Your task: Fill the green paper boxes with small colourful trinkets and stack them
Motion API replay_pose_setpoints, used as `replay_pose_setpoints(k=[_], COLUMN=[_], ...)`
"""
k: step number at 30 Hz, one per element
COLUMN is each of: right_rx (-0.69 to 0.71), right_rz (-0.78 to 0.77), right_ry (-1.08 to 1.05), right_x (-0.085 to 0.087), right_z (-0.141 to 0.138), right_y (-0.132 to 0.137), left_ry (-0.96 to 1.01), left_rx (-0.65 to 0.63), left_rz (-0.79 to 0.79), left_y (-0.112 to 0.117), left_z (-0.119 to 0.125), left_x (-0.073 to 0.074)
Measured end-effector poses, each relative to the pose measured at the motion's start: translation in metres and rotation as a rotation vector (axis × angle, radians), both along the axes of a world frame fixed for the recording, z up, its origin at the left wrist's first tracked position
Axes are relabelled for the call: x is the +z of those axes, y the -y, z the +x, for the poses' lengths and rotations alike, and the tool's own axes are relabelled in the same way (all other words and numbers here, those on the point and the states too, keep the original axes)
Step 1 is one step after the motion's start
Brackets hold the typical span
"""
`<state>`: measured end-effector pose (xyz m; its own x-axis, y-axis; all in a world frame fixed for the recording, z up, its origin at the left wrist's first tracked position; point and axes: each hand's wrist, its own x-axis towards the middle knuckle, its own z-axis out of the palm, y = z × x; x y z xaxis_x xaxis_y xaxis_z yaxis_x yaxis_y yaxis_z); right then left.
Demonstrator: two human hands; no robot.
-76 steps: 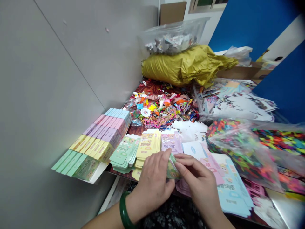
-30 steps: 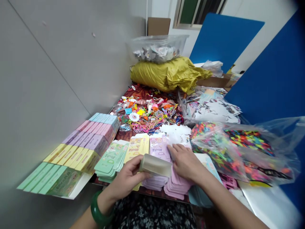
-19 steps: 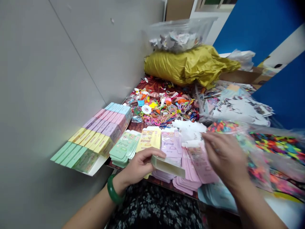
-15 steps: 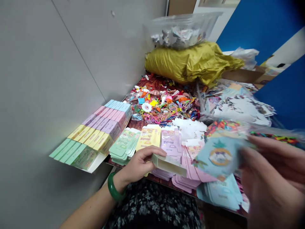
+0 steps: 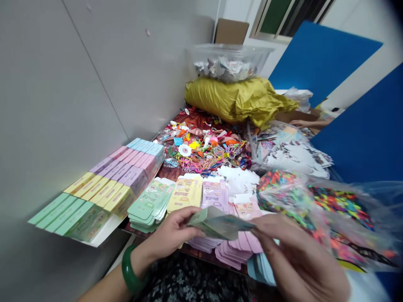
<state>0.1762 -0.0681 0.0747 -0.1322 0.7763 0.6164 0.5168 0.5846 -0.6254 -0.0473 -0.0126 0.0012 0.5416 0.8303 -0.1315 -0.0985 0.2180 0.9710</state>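
My left hand (image 5: 171,235), with a green jade bangle (image 5: 129,268) on its wrist, grips one end of a flattened green-printed paper box (image 5: 218,223). My right hand (image 5: 299,260) holds the box's other end, and that hand is blurred. Just beyond my hands lie stacks of flat printed box blanks: green (image 5: 147,205), yellow (image 5: 184,193), lilac (image 5: 215,193) and pink (image 5: 245,208). Blue blanks (image 5: 261,270) show under my right hand. Folded boxes in pastel rows (image 5: 110,184) stand further left, on a white board.
A heap of small toys and rubber bands (image 5: 201,151) covers the table's far part. Behind it are a gold bag (image 5: 236,100) and a clear tub of paper pieces (image 5: 229,63). To the right lie a bag of colourful pieces (image 5: 315,209) and white die-cut sheets (image 5: 292,155). Another person's hand (image 5: 302,123) shows far back.
My right hand has come back from the far right, and the blue card it held is gone from it. Both hands now hold the green box. The view has swung slightly.
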Motion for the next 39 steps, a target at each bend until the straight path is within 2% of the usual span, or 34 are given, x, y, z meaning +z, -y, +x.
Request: replay_pose_setpoints(k=[3,5,8,10,11,13,15,18,22,29,33,39], right_rx=[0.143,0.083,-0.27,-0.541,-0.593,-0.489,-0.373,-0.34,-0.361,-0.343,-0.383,-0.492], right_rz=[-0.022,-0.048,-0.144,-0.329,-0.442,-0.592,-0.658,-0.691,-0.7,-0.689,-0.668,-0.581], right_ry=[0.159,0.206,0.203,0.339,0.465,0.701,0.812,0.836,0.836,0.77,0.68,0.437], right_x=[0.005,0.001,-0.018,-0.035,-0.043,-0.056,-0.065,-0.071,-0.068,-0.072,-0.07,-0.061], right_z=[-0.003,0.004,0.032,0.056,0.066,0.081,0.087,0.09,0.098,0.099,0.103,0.126], right_y=[-0.01,-0.024,-0.063,-0.096,-0.112,-0.138,-0.154,-0.161,-0.159,-0.157,-0.159,-0.158], left_ry=[0.01,0.017,0.027,0.024,0.018,0.005,-0.006,-0.015,-0.013,0.024,-0.003,-0.036], left_rx=[-0.034,-0.034,-0.028,-0.029,-0.028,-0.022,-0.013,-0.009,-0.007,-0.076,-0.075,-0.016], left_rz=[-0.014,-0.024,-0.046,-0.059,-0.062,-0.064,-0.067,-0.072,-0.063,-0.058,-0.038,-0.026], left_y=[0.0,0.0,0.0,0.002,0.002,0.004,0.005,0.005,0.001,-0.004,-0.005,-0.011], left_z=[0.002,0.004,0.003,0.002,0.001,0.001,0.002,0.001,0.0,0.012,0.01,0.003], left_x=[0.002,0.003,0.002,-0.001,-0.002,-0.005,-0.006,-0.007,-0.006,0.004,0.005,0.003])
